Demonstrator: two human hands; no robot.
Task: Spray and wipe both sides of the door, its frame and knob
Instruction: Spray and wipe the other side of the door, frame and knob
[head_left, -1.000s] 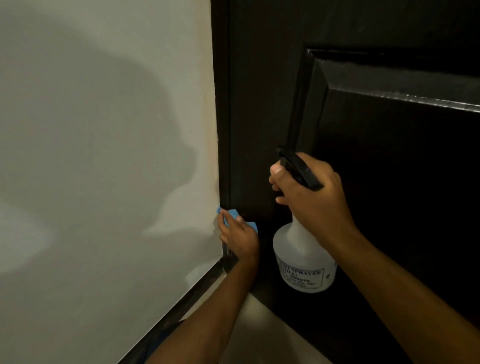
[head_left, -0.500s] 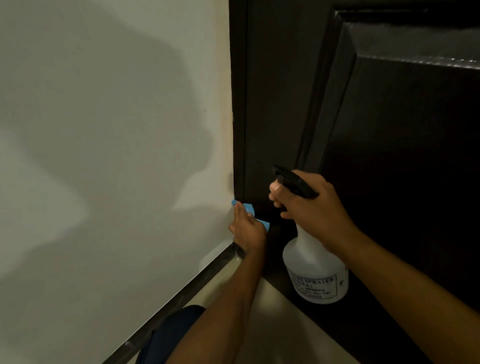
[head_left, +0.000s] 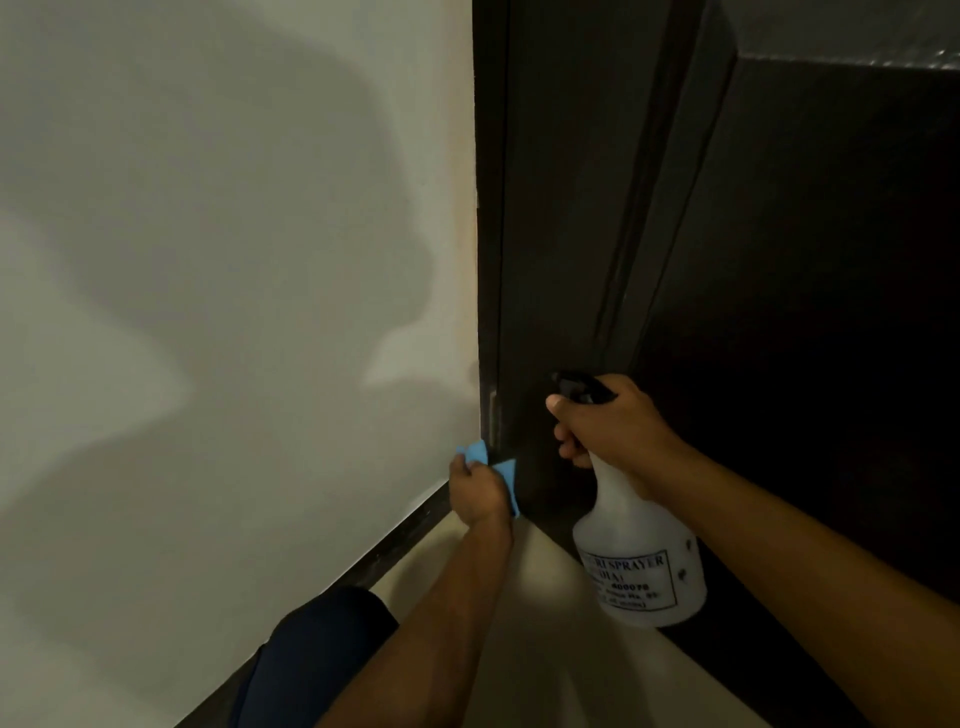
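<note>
Presently the left hand (head_left: 480, 491) holds a folded blue cloth (head_left: 501, 470) bunched under curled fingers and presses it against the foot of the dark door frame (head_left: 491, 260), just above the skirting board (head_left: 395, 545) where the frame meets the pale wall (head_left: 234, 260). The grip on the cloth is closed and firm; only two blue corners show beyond the knuckles. The right hand (head_left: 615, 426) is wrapped round the neck of a white spray bottle (head_left: 641, 566), thumb and fingers at the black trigger head (head_left: 582, 387), whose nozzle points towards the frame. The bottle hangs upright just beside the cloth hand, clear of the floor (head_left: 545, 623).

Assessment: the step in hand appears to be wiping the lowest stretch of the frame. To do it well, the cloth should be opened out so more of it meets the wood, run flat down to the skirting junction, and carried round the frame's edge, not only its face. Any further spray is best aimed low and close, away from the wall paint. The door (head_left: 805, 312) itself stands to the right, its panel in deep shadow; the knob is not in view.
</note>
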